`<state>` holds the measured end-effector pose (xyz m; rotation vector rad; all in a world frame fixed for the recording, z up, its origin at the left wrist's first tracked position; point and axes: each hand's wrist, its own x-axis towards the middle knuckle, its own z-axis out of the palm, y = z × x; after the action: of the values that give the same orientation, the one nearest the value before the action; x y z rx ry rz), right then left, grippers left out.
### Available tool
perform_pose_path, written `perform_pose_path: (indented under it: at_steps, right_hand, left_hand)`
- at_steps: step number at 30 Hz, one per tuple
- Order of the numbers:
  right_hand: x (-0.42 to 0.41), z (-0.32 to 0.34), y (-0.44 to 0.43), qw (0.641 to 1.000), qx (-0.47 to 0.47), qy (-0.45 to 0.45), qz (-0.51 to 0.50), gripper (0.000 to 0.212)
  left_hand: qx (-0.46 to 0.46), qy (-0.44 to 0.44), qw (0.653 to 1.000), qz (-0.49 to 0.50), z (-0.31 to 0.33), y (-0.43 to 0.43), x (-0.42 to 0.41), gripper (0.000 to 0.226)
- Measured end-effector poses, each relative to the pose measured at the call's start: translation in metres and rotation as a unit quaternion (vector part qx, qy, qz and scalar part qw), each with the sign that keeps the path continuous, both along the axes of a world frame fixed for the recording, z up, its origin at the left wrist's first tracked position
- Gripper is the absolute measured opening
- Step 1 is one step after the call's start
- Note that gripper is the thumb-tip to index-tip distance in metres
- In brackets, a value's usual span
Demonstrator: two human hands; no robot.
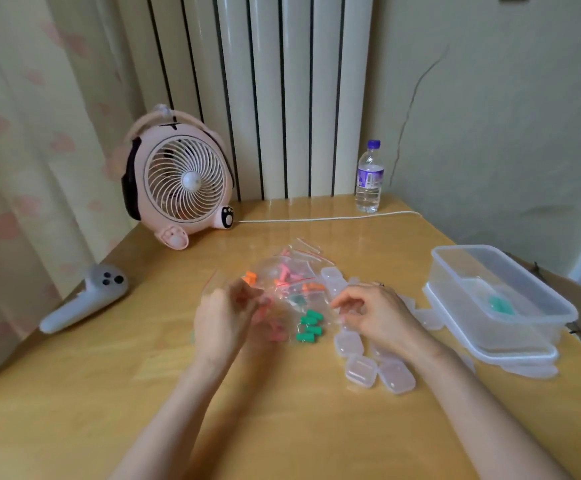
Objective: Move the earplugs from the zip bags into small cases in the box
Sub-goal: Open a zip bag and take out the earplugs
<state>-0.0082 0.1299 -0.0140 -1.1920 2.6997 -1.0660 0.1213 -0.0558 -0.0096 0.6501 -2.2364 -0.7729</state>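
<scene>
One wide-angle head view looks forward and down from over the table's (299, 427) near edge. It sits close above the left hand (219, 317) and right hand (375, 313) and faces the far edge and the radiator (282, 98).

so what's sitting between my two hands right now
Head view: clear zip bags with green earplugs lie between the left hand and the right hand.

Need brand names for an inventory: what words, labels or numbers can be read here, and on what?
No text is readable.
Water bottle label: white print on purple, too small and blurred to read.
Pink fan: paw marks only, no words.
Zip bags, small cases: no print visible.
</scene>
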Motion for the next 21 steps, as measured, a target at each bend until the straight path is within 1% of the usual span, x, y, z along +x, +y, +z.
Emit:
perform_pose_path:
  at_steps: [2,4,5,6,7,9,11,12,14,15,16,17,18,19,20,21]
  right_hand:
    - [0.001,0.004,0.006,0.999,0.03,-0.026,0.022,0.019]
    - [0.001,0.006,0.01,0.996,0.064,-0.043,0.041,0.017]
    - [0.001,0.006,0.011,0.994,0.086,-0.045,0.049,0.018]
    - [0.002,0.007,0.012,0.992,0.108,-0.037,0.056,0.021]
    - [0.002,0.006,0.012,0.99,0.127,-0.024,0.059,0.024]
    - [0.004,0.006,0.01,0.988,0.14,0.006,0.058,0.024]
    - [0.007,0.005,0.006,0.993,0.104,0.018,0.045,0.018]
    - [0.01,0.004,0.003,0.997,0.062,0.011,0.039,0.014]
    - [0.017,0.004,-0.004,0.998,-0.047,-0.036,0.038,0.012]
    - [0.022,0.005,-0.007,0.992,-0.092,-0.079,0.046,0.013]
    - [0.028,0.007,-0.009,0.983,-0.123,-0.123,0.061,0.021]
    - [0.032,0.008,-0.011,0.974,-0.139,-0.159,0.077,0.034]
    - [0.036,0.009,-0.013,0.968,-0.142,-0.185,0.091,0.045]
    - [0.04,0.01,-0.014,0.964,-0.141,-0.202,0.103,0.052]
    - [0.044,0.011,-0.014,0.959,-0.144,-0.215,0.117,0.054]
    - [0.045,0.011,-0.015,0.954,-0.152,-0.226,0.124,0.051]
  left_hand:
    - [0.056,-0.029,0.998,-0.016,-0.002,-0.002,-0.002,0.024]
    - [0.107,-0.03,0.993,-0.036,-0.004,-0.001,-0.002,0.023]
    - [0.14,-0.001,0.989,-0.044,-0.003,0.001,-0.002,0.021]
    - [0.176,0.047,0.982,-0.051,0.0,0.004,0.0,0.021]
    - [0.214,0.1,0.97,-0.054,0.003,0.007,0.001,0.021]
    - [0.292,0.19,0.935,-0.058,0.009,0.011,0.003,0.022]
    - [0.363,0.224,0.902,-0.059,0.013,0.013,0.004,0.023]
    - [0.392,0.225,0.89,-0.055,0.013,0.013,0.003,0.023]
    - [0.444,0.217,0.867,-0.066,0.01,0.013,-0.002,0.023]
    - [0.464,0.211,0.857,-0.078,0.008,0.015,-0.004,0.022]
    - [0.473,0.206,0.852,-0.087,0.006,0.017,-0.006,0.021]
    - [0.476,0.201,0.851,-0.094,0.004,0.02,-0.007,0.018]
    - [0.48,0.199,0.848,-0.102,0.004,0.023,-0.007,0.014]
    - [0.486,0.196,0.844,-0.113,0.004,0.027,-0.006,0.011]
    - [0.492,0.193,0.84,-0.126,0.004,0.031,-0.006,0.008]
    - [0.495,0.191,0.836,-0.136,0.005,0.034,-0.005,0.007]
